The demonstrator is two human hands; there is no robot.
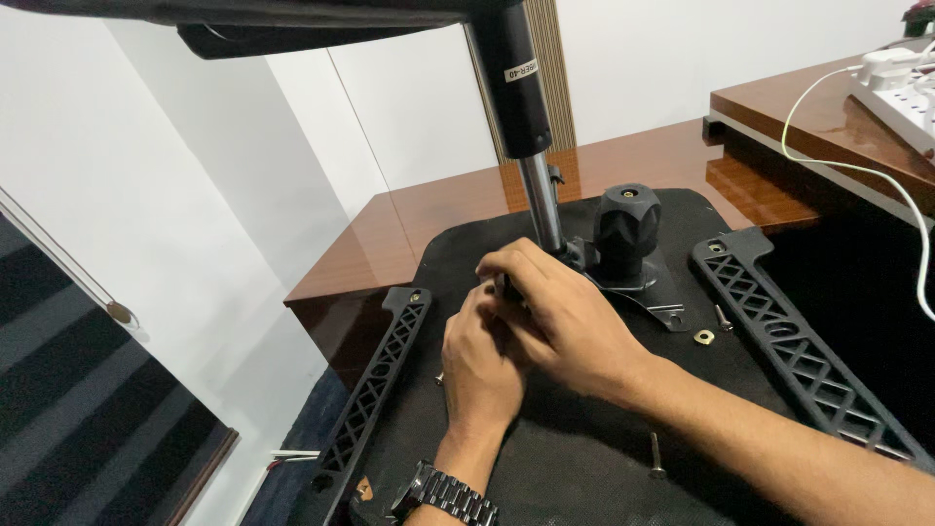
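On the upturned chair seat (pixel 584 458), seen from the head camera, the left hand (pixel 479 365) and right hand (pixel 555 312) are curled together at the mechanism plate (pixel 643 292); what they grip is hidden. Probably a fastening step; a loose screw (pixel 656 453) lies near.

Whatever the left hand (pixel 477 365) and right hand (pixel 560 317) pinch is hidden beneath their fingers.

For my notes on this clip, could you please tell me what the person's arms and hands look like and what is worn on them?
Both forearms are bare, with no sleeves or gloves in view. The left hand has a metal link-band wristwatch on its wrist. The right hand wears nothing visible: no ring or band can be made out.
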